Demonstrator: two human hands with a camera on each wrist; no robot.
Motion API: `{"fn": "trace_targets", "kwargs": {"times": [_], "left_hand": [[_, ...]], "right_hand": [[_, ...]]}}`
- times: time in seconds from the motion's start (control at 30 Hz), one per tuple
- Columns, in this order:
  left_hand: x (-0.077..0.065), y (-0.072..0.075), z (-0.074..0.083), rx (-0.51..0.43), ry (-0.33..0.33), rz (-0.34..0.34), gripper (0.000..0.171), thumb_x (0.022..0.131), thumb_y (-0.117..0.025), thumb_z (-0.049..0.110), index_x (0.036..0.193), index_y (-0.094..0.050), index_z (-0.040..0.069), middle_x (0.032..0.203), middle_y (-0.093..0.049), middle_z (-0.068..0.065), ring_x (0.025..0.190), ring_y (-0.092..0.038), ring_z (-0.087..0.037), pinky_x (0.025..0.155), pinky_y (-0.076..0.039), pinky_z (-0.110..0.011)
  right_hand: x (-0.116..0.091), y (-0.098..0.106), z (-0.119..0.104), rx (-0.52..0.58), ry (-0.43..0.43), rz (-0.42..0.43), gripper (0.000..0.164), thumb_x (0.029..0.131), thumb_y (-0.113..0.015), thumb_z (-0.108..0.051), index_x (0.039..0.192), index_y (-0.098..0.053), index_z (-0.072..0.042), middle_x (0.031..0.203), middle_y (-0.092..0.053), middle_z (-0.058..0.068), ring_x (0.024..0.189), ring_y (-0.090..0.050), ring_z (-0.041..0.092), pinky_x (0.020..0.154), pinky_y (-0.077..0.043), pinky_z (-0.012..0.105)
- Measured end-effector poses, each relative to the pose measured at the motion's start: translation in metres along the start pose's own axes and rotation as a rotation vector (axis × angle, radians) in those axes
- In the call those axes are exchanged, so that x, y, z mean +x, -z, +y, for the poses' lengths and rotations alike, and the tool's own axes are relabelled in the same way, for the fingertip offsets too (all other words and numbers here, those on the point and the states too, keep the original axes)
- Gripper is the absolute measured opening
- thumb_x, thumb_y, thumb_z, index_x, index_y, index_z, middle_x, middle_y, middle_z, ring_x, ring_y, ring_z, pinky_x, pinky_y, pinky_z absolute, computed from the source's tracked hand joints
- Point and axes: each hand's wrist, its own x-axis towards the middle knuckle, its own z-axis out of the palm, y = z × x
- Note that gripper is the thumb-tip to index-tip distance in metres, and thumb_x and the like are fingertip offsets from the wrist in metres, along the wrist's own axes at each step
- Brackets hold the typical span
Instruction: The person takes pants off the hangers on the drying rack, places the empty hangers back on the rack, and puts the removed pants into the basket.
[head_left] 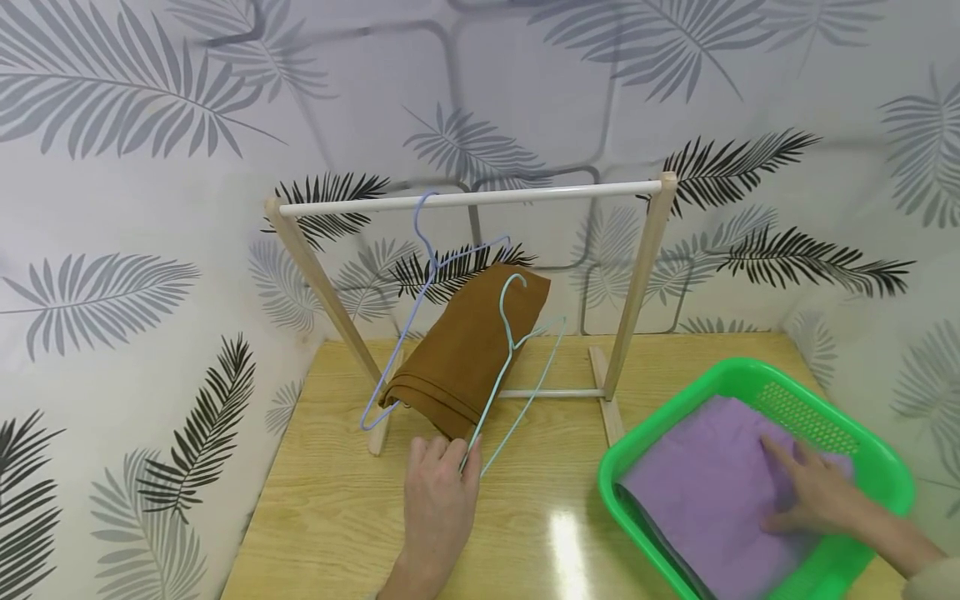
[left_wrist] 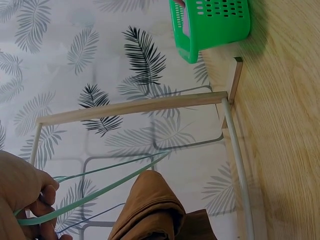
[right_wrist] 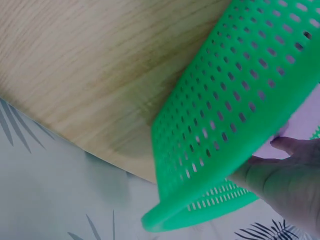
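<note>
My left hand (head_left: 441, 492) grips the lower end of a mint-green clothes hanger (head_left: 512, 350), whose hook points up. In the left wrist view, the fingers of that hand curl around the green hanger (left_wrist: 100, 192). Behind it, folded brown trousers (head_left: 468, 350) hang over a lilac hanger (head_left: 412, 325) hooked on the rack's white rail (head_left: 555, 193). On the right, my right hand (head_left: 817, 492) reaches into a green basket (head_left: 750, 367) and touches folded purple cloth (head_left: 705, 492) with spread fingers. In the right wrist view, the basket rim hides part of the hand (right_wrist: 285, 175).
The wooden rack has a left post (head_left: 322, 292) and a right post (head_left: 640, 292), joined by a low bar (head_left: 551, 393). It stands on a wooden table (head_left: 322, 517), with the basket to its right. A leaf-patterned wall (head_left: 150, 250) rises behind the table.
</note>
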Motion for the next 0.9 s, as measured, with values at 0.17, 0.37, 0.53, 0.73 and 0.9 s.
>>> {"fn": "trace_targets", "kwargs": {"times": [0.17, 0.37, 0.53, 0.73, 0.9], "left_hand": [[0.0, 0.0, 0.0, 0.005, -0.008, 0.001, 0.034, 0.08, -0.088, 0.006, 0.064, -0.058, 0.008, 0.056, -0.049, -0.002, 0.062, -0.038, -0.016, 0.063, -0.034, -0.028], [0.0, 0.0, 0.0, 0.0, -0.011, 0.012, 0.036, 0.08, -0.087, 0.006, 0.063, -0.055, 0.008, 0.056, -0.048, -0.002, 0.063, -0.037, -0.017, 0.063, -0.034, -0.029], [0.0, 0.0, 0.001, 0.006, -0.01, 0.002, 0.035, 0.08, -0.088, 0.006, 0.063, -0.057, 0.008, 0.056, -0.049, -0.002, 0.063, -0.037, -0.016, 0.063, -0.033, -0.028], [0.0, 0.001, 0.002, 0.006, -0.002, -0.014, 0.034, 0.08, -0.088, 0.006, 0.064, -0.058, 0.008, 0.056, -0.049, -0.001, 0.063, -0.035, -0.014, 0.062, -0.033, -0.027], [0.0, 0.001, 0.002, 0.001, 0.0, -0.022, 0.032, 0.08, -0.088, 0.006, 0.064, -0.06, 0.007, 0.056, -0.049, -0.001, 0.063, -0.035, -0.013, 0.063, -0.032, -0.026]], "right_hand": [[0.0, -0.01, 0.005, 0.024, 0.035, -0.01, 0.129, 0.062, -0.099, -0.033, 0.154, -0.024, 0.014, 0.131, -0.037, 0.064, 0.102, -0.055, 0.077, 0.085, -0.052, 0.076], [0.002, -0.016, 0.006, 0.014, 0.059, -0.016, 0.123, 0.063, -0.099, -0.033, 0.15, -0.029, 0.019, 0.128, -0.043, 0.063, 0.108, -0.057, 0.073, 0.089, -0.053, 0.073], [0.002, -0.019, 0.004, 0.017, 0.062, -0.024, 0.122, 0.064, -0.099, -0.032, 0.15, -0.028, 0.02, 0.128, -0.043, 0.063, 0.11, -0.055, 0.074, 0.091, -0.052, 0.074], [0.002, -0.022, 0.005, 0.026, 0.08, -0.016, 0.122, 0.065, -0.098, -0.031, 0.149, -0.027, 0.02, 0.128, -0.042, 0.063, 0.111, -0.054, 0.075, 0.092, -0.05, 0.075], [0.004, -0.02, 0.006, 0.025, 0.076, -0.015, 0.119, 0.065, -0.098, -0.031, 0.147, -0.03, 0.022, 0.129, -0.041, 0.063, 0.112, -0.054, 0.075, 0.092, -0.049, 0.076]]}}
